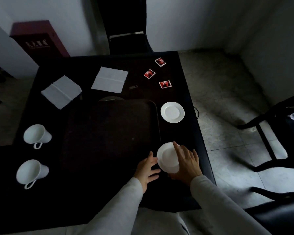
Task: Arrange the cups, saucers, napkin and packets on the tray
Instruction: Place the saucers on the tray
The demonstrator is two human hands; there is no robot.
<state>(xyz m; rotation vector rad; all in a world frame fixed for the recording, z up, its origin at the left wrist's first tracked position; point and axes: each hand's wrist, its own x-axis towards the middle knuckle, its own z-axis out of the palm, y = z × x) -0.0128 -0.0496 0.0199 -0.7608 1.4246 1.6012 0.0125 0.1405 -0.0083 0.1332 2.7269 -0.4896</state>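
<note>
A dark brown tray (109,133) lies in the middle of the black table. Just off its right edge, my right hand (187,162) grips a white saucer (167,157), which is tilted. My left hand (147,167) touches the saucer's left rim with fingers spread. A second white saucer (172,112) rests farther back, right of the tray. Two white cups lie on their sides left of the tray, one nearer (31,173) and one farther (36,135). Two white napkins (109,79) (61,91) and three red packets (149,74) (160,62) (165,84) lie behind the tray.
A small dark object (133,87) lies between the napkin and the packets. Black chairs stand behind the table (127,38) and to its right (278,126). A dark red box (37,39) stands at the back left. The table's right edge (199,116) borders a tiled floor.
</note>
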